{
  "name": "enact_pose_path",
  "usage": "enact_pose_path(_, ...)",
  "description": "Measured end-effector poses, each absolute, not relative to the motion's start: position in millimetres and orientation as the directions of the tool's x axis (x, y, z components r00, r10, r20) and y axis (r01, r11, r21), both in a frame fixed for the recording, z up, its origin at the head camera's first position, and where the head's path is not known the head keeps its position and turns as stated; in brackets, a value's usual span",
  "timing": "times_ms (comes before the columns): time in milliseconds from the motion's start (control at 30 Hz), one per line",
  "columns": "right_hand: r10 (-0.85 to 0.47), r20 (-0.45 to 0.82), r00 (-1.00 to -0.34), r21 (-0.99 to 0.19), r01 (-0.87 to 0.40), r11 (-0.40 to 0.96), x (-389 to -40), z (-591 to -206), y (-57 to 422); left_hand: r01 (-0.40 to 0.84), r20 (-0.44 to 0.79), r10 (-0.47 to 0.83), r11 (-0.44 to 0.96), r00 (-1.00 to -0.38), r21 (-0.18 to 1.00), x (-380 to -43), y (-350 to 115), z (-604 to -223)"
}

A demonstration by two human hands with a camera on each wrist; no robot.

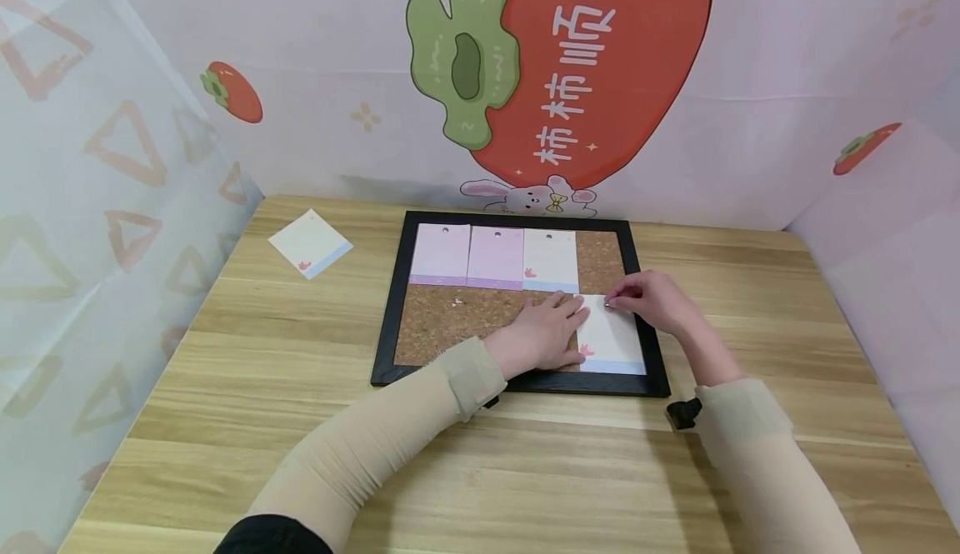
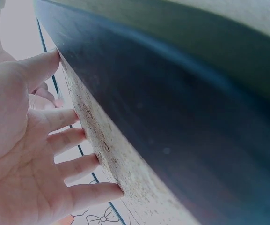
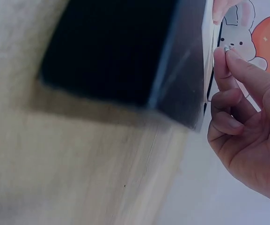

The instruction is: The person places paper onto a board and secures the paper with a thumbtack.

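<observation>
A black-framed corkboard [image 1: 431, 329] lies on the table, and a white note card [image 1: 611, 337] with a blue lower strip sits at its lower right. My left hand [image 1: 542, 336] rests with spread, fairly straight fingers on the cork, its fingertips at the card's left edge. At the card's top, my right hand [image 1: 654, 300] pinches a small silvery pin [image 3: 227, 48] between thumb and index finger. Its other fingers are curled in the right wrist view. Along the board's top row are two purple note cards [image 1: 440, 254] and another white note card [image 1: 551, 261].
Off the board, at the table's back left, a loose white card [image 1: 311, 243] lies turned at an angle. Tiny light-coloured bits [image 1: 457, 302] sit on the cork below the purple cards. A printed cloth backdrop [image 1: 315, 146] rises behind the wooden table [image 1: 262, 387].
</observation>
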State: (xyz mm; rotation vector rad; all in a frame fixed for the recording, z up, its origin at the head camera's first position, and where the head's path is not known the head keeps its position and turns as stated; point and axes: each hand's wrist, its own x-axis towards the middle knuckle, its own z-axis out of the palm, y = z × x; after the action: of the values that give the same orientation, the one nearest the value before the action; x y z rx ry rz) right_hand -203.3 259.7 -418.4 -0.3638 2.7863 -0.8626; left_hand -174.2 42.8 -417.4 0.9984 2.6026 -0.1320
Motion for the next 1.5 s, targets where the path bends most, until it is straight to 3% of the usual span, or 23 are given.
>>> enact_pose_path(833, -0.231, -0.203, -0.952, -0.553, -0.083, 0.829, -212, -416, 247, 0.674, -0.355, 0.631, 0.739, -0.69, 0.004, -175, 43, -418)
enact_pose_path(1233, -0.178, -0.338, -0.924, -0.512, 0.022, 0.859, -219, -410, 243, 0.674, -0.355, 0.634, 0.738, -0.687, 0.012, -176, 43, -419)
enact_pose_path(1500, -0.166, -0.353, -0.921, -0.501, 0.036, 0.865, -221, -409, 243, 0.675, -0.352, 0.635, 0.738, -0.688, 0.012, -176, 43, -420)
